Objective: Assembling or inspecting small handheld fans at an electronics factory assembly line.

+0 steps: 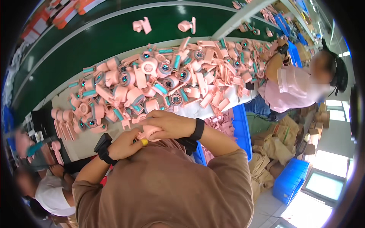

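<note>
Close to my chest, both of my hands are closed round a pink fan housing with a vented round face. My right hand lies over its top and right side. From the left, my left hand grips it; a yellow band shows at a finger. My fingers hide much of the housing. Just beyond them, a large heap of pink fan parts with grey rims and teal handle pieces covers the worktable. Several pink fans stand in a row left of my hands.
Behind the heap runs a green conveyor belt carrying two pink fan parts. A blue bin of pink pieces stands at my right. One co-worker works at the right, another at the lower left. A metal post rises beyond the heap.
</note>
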Available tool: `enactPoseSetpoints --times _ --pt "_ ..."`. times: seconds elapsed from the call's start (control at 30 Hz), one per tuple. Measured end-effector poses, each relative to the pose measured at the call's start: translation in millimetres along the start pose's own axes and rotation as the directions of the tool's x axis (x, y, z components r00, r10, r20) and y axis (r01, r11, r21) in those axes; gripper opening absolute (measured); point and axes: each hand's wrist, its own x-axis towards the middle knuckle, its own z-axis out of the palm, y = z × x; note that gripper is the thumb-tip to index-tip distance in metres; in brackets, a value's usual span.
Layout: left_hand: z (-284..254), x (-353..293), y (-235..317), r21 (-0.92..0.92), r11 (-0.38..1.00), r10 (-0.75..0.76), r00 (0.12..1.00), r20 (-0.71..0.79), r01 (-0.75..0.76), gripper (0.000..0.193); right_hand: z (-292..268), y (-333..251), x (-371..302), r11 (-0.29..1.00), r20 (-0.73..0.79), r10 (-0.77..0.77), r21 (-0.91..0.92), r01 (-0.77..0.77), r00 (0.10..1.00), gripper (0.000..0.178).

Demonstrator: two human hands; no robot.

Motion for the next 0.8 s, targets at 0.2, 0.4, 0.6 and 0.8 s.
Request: enactPoseSetpoints --times 0.2,0.4,0.6,0.8 --pt "16.4 17.5 -16.5 -0.585 0.809 -0.031 0.998 0.058 0.06 0.021 14.9 60.9 -29.9 0.775 -0.238 0.181 0.632 0.01 0.954 0.044" --pt "-13.7 40.2 -11.4 -0.96 0.244 -0.111 0.98 -0.165 -0.134 0.021 -73.2 152.6 -117.8 0.437 -0.628 0.035 -0.69 -0.577 0.777 0.044" --pt "-16.0 45.4 -4.4 -0.971 0.225 -0.122 0.986 -0.114 -0.084 0.029 -86.1 187.7 -126.3 0.361 -0.27 0.035 -0.894 -0.264 0.962 0.058" --pt "-22.4 31.5 -7.2 -0.928 0.352 -0.205 0.958 -0.201 -0.12 0.029 -95.5 158.8 -106.4 0.597 -0.352 -0.059 -0.762 -0.249 0.934 0.056"
